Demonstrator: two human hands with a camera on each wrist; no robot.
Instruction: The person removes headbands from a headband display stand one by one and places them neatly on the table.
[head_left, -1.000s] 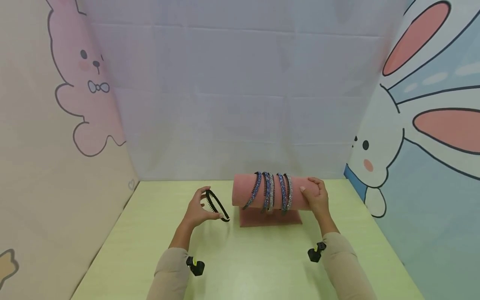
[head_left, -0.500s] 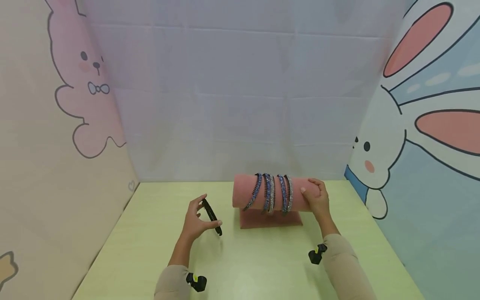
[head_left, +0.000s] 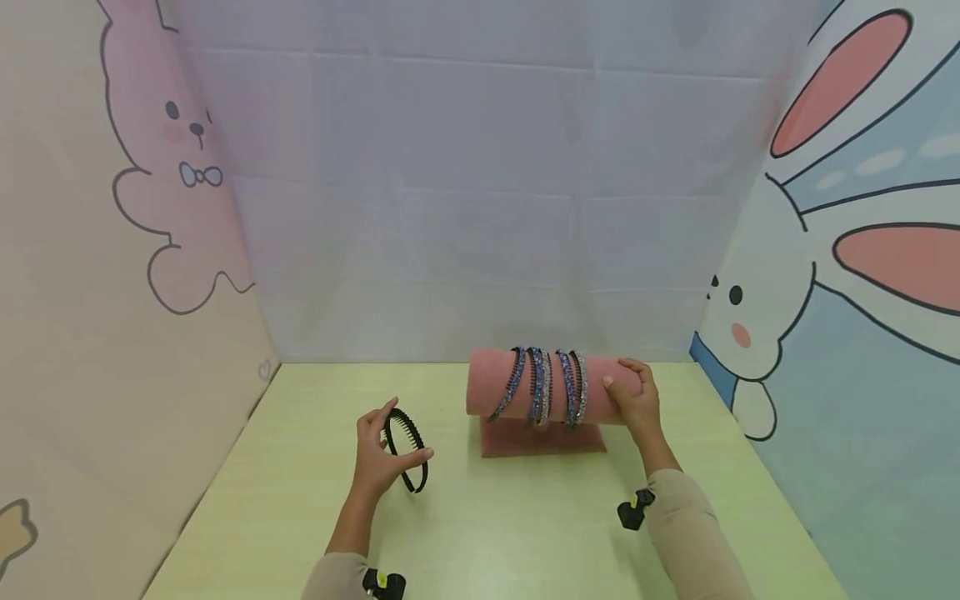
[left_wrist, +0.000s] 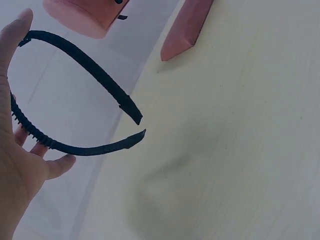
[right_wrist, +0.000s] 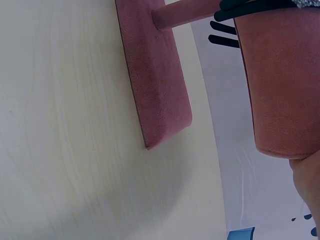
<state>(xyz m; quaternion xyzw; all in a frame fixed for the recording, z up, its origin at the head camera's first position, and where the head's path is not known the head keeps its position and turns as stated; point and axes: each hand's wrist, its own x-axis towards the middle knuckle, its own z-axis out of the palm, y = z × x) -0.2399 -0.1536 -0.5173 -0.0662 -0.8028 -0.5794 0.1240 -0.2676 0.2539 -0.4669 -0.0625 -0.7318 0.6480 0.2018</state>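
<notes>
A black toothed headband [left_wrist: 90, 62] is held in my left hand [head_left: 378, 454], thumb on one side and fingers on the other, above the table left of the stand. Its two tips point away from the palm and nearly meet in the left wrist view. My right hand [head_left: 636, 398] grips the right end of a pink padded roll [head_left: 491, 375], thumb in front. Several glittery headbands [head_left: 568, 387], blue and silver, hang round the roll. Below it, a post [right_wrist: 185, 14] joins the roll to a flat pink base [right_wrist: 152, 75].
The stand's base rests on a pale wood-grain table [head_left: 495, 525] near its back edge. A white sheet [head_left: 480, 208] hangs behind. Rabbit-printed panels [head_left: 885, 400] rise at both sides.
My left hand has moved left and towards me, away from the roll, and the black headband has turned in its grasp. My right hand stays on the roll.
</notes>
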